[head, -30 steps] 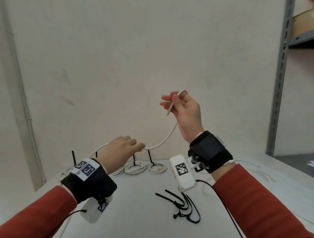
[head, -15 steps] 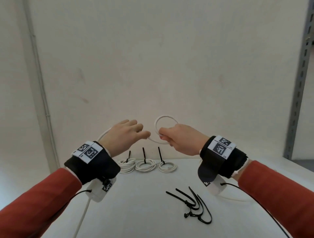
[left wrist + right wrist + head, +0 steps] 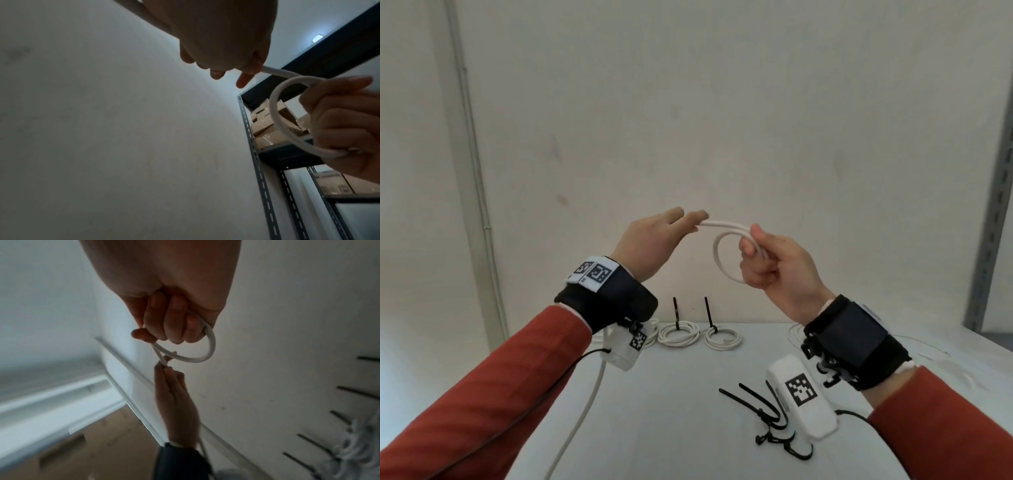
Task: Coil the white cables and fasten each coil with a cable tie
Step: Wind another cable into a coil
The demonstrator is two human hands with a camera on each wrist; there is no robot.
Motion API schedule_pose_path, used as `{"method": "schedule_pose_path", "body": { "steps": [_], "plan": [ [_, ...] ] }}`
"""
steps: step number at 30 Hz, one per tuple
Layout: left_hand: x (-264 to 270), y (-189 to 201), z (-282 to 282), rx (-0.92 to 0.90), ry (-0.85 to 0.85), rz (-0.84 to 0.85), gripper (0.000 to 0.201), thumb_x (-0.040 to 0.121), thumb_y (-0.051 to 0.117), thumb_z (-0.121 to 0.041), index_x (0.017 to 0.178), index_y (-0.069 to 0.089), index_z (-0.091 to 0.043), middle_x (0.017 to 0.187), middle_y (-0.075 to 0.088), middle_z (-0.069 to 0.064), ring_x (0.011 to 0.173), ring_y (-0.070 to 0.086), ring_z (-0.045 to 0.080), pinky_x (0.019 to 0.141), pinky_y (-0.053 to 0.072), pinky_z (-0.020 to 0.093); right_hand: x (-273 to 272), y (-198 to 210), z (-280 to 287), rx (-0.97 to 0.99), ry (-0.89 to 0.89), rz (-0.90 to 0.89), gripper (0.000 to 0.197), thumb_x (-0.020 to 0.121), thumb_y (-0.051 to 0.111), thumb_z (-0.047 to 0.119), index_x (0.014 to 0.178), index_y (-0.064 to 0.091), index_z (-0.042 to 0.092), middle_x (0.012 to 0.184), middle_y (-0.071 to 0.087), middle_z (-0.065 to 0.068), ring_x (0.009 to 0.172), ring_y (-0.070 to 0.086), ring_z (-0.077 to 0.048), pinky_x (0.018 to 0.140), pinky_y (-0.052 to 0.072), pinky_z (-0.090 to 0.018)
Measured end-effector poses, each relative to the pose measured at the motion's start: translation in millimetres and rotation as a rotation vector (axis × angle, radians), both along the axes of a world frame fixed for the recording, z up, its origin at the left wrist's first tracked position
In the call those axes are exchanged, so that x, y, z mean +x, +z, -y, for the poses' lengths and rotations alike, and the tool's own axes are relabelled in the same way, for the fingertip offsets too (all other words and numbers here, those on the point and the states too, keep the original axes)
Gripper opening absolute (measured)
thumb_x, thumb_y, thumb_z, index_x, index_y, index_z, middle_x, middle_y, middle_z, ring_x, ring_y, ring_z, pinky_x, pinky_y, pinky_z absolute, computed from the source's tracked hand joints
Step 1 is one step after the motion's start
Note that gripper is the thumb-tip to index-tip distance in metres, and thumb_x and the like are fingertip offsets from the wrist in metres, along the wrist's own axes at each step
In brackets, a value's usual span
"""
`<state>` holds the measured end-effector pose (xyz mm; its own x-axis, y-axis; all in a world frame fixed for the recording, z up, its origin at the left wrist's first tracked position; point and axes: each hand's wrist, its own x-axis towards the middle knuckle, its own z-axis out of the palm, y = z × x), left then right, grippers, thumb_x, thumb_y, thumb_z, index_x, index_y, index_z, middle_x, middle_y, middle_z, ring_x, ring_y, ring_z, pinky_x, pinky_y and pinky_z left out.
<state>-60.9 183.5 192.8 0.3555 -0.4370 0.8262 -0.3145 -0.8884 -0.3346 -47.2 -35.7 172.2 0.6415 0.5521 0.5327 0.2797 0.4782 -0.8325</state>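
- Hands, two of them, are up above the table (image 3: pixel 688 411). Our left hand (image 3: pixel 650 243) pinches the white cable (image 3: pixel 715 251) between thumb and forefinger. Our right hand (image 3: pixel 780 270) grips its loop in curled fingers, thumb on top.
- We count one cable in work, with one loop in it. Its free length hangs from the left hand to the near table edge.
- We count three finished coils (image 3: pixel 681 342) at the far edge. Two show an upright black tie, and the leftmost sits mostly behind the left wrist camera (image 3: pixel 625 353).
- We count at least four loose cable ties (image 3: pixel 750 401) in a bunch by the right wrist, partly hidden.
- Half a second ago the hands were lower and nearly touching, right palm down. Now they are raised, the right palm faces us, and the left has drawn away along the cable. A second ago there was no loop.
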Motion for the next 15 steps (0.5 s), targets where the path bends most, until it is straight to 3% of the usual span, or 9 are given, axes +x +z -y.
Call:
{"method": "schedule_pose_path", "body": {
  "steps": [3, 4, 8, 11, 13, 15],
  "plan": [
    [4.5, -9.8, 3.2, -0.148, -0.099, -0.029, 0.028, 0.094, 0.03, -0.031, 0.121, 0.039, -0.029, 0.102, 0.066, 0.005, 0.077, 0.066, 0.026, 0.06, 0.051, 0.031, -1.2, 8.2, 8.5, 0.203, 0.126, -0.173, 0.039, 0.095, 0.036, 0.031, 0.064, 0.055, 0.014, 0.05, 0.011, 0.006, 0.04, 0.013, -0.009, 0.044, 0.017, -0.023],
    [5.2, -14.3, 3.5, -0.166, -0.108, -0.024, 0.028, 0.094, 0.03, -0.03, 0.121, 0.039, -0.027, 0.104, 0.067, 0.006, 0.079, 0.067, 0.026, 0.06, 0.05, 0.031, -0.7, 10.5, 12.1, 0.263, 0.156, -0.211, 0.04, 0.096, 0.035, 0.03, 0.065, 0.057, 0.014, 0.05, 0.011, 0.006, 0.038, 0.017, -0.008, 0.043, 0.02, -0.022],
    [9.1, -39.6, 3.5, -0.137, -0.032, 0.002, 0.031, 0.094, 0.034, -0.028, 0.123, 0.042, -0.023, 0.095, 0.066, 0.006, 0.059, 0.063, 0.029, 0.041, 0.047, 0.032, 1.0, 17.5, 23.8, 0.45, 0.228, -0.284, 0.035, 0.094, 0.037, 0.024, 0.073, 0.062, 0.01, 0.047, 0.027, 0.006, 0.04, 0.027, -0.009, 0.045, 0.028, -0.021],
    [9.5, -58.8, 2.0, -0.126, 0.02, -0.024, 0.031, 0.094, 0.035, -0.031, 0.124, 0.042, -0.026, 0.085, 0.063, 0.003, 0.051, 0.058, 0.028, 0.036, 0.042, 0.031, 4.8, 21.3, 30.8, 0.588, 0.27, -0.295, 0.031, 0.094, 0.037, 0.021, 0.079, 0.061, 0.008, 0.052, 0.03, 0.004, 0.045, 0.029, -0.011, 0.048, 0.033, -0.021],
    [8.4, -69.1, 1.4, -0.105, 0.047, -0.035, 0.031, 0.094, 0.044, -0.024, 0.126, 0.042, -0.025, 0.083, 0.062, 0.002, 0.051, 0.057, 0.026, 0.035, 0.043, 0.031, 9.4, 23.2, 31.8, 0.647, 0.258, -0.294, 0.027, 0.094, 0.038, 0.021, 0.084, 0.059, 0.008, 0.054, 0.032, 0.004, 0.047, 0.032, -0.011, 0.05, 0.038, -0.021],
    [7.8, -76.4, 1.4, -0.079, 0.071, -0.026, 0.047, 0.087, 0.062, -0.011, 0.128, 0.043, -0.022, 0.081, 0.062, 0.001, 0.053, 0.058, 0.023, 0.035, 0.041, 0.029, 14.0, 23.9, 29.7, 0.671, 0.209, -0.29, 0.023, 0.095, 0.037, 0.022, 0.089, 0.056, 0.009, 0.055, 0.035, 0.005, 0.049, 0.034, -0.011, 0.052, 0.04, -0.021]
  ]
}}
